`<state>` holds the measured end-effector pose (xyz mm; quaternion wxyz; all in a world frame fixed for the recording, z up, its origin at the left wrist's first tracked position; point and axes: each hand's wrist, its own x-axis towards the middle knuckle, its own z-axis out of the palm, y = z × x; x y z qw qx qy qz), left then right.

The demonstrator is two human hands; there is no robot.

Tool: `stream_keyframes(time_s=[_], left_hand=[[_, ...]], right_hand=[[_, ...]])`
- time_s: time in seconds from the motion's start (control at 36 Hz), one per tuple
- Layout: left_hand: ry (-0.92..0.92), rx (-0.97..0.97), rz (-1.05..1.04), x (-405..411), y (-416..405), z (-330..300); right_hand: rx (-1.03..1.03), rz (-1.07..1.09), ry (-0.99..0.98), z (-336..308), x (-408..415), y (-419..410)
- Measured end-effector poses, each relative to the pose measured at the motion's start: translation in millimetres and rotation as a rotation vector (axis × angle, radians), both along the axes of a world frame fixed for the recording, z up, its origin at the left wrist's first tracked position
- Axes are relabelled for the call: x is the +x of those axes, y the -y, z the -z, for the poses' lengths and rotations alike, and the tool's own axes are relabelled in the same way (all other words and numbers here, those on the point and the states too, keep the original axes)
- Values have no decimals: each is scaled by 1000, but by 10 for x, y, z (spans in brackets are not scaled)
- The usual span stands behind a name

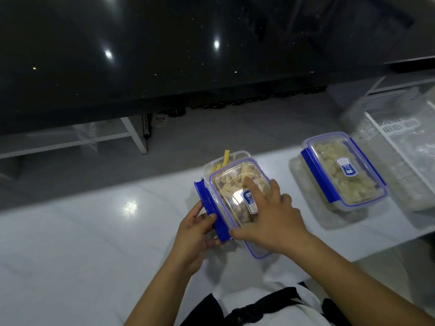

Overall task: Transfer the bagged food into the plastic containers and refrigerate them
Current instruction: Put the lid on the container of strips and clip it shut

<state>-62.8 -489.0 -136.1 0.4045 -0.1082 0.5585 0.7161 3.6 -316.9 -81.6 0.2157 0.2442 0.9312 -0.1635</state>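
Blue, the unlatched side clip [213,209] lies pinched in your left hand [195,234] along the container's [231,198] long axis (away from you), while your right hand [270,215], fingers flat, presses its lid [233,184], so the left does the snapping.

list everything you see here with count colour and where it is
clear plastic container with blue-trimmed lid: 1, pale and yellow food strips inside, middle of the counter, lid askew with strips poking out at the far end
blue side clip: 1, on that lid's left edge, flipped outward
second clear container with blue clips: 1, pale food, lid on, to the right
clear plastic bag: at least 1, far right, blurred
white counter: 1, under everything
left hand: pinching the blue side clip
right hand: fingers spread flat on the lid
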Motion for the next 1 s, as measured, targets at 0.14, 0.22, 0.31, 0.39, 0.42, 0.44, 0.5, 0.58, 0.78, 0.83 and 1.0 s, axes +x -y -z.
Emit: stream_keyframes(time_s=[0.14, 0.22, 0.31, 0.39, 0.42, 0.44, 0.5, 0.58, 0.78, 0.83, 1.0], left_hand=[[35, 20, 13, -23, 84, -3], [29, 19, 30, -27, 91, -16], [13, 16, 22, -16, 87, -30], [7, 12, -3, 8, 78, -9], [8, 5, -12, 12, 76, 6], [7, 0, -17, 14, 71, 22], [4, -1, -16, 10, 70, 44], [-5, -10, -4, 8, 76, 53], [-16, -1, 53, -36, 100, 49], [-12, 4, 86, -68, 107, 60], [-15, -8, 149, -175, 9, 88]], right_hand=[[3, -7, -82, -243, 45, -139], [33, 15, -127, -273, -168, -191], [37, 23, -108, -150, -381, -115], [79, -30, -33, 60, -378, 73], [104, -41, -26, 120, -329, 122], [120, -41, -27, 165, -268, 152], [120, -33, -39, 218, -148, 164], [107, -29, -39, 215, -33, 138], [30, 88, -143, -45, -14, -52], [28, 170, -193, -145, 33, -248], [232, 332, -228, -265, 246, -1281]])
